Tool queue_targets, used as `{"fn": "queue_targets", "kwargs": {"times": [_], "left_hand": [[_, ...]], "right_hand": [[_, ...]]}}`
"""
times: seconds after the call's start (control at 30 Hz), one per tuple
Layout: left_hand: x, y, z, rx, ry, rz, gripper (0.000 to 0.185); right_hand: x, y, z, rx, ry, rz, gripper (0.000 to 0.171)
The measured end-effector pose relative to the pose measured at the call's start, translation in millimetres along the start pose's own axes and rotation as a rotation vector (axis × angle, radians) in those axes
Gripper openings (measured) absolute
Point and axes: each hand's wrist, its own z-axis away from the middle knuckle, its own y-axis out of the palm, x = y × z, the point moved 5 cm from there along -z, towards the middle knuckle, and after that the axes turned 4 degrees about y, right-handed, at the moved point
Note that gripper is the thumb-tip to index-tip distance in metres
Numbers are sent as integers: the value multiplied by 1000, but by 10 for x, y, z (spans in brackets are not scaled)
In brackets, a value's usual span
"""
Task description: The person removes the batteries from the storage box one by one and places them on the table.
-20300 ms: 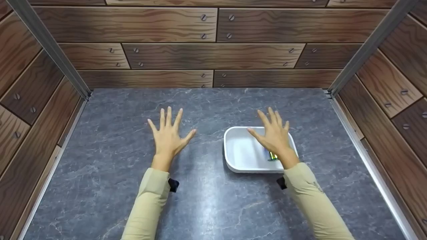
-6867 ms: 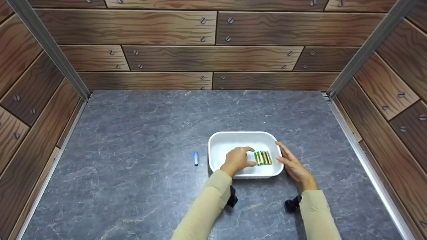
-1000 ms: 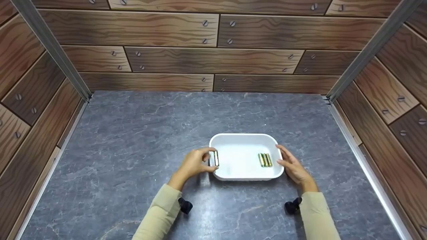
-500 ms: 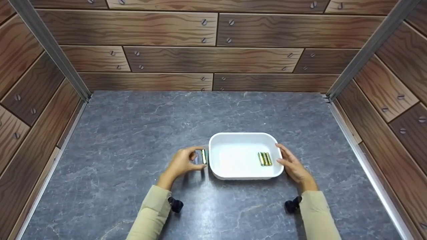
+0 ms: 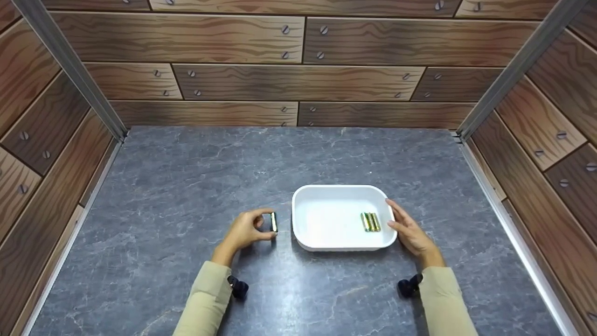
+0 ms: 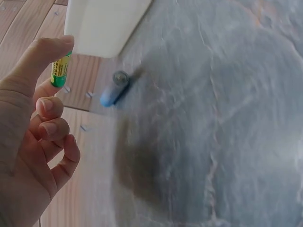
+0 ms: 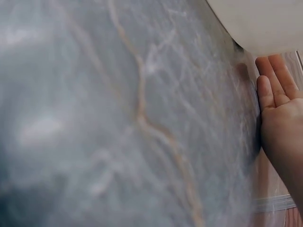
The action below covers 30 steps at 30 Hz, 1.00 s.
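The left hand (image 5: 243,229) pinches a green battery (image 5: 274,222), a gap between it and the tray (image 5: 326,224). The right hand (image 5: 411,232), straight-fingered, touches the tray's right edge.

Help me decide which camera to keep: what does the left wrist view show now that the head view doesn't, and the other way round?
Only left wrist: the blue battery on the table, and the yellow print on the held green battery.

Only head: the right hand at the tray's end, the green-and-gold batteries inside the tray, and both sleeves.

Both: the left hand pinching the green battery, part of the tray at least, the table and the wooden planks.
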Motion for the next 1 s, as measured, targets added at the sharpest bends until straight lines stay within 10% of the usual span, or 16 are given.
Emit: {"fn": "queue_targets", "kwargs": {"times": [1.0], "left_hand": [[292, -42, -103, 70, -170, -275, 54]], "right_hand": [[-12, 10, -12, 2, 24, 3, 69]]}}
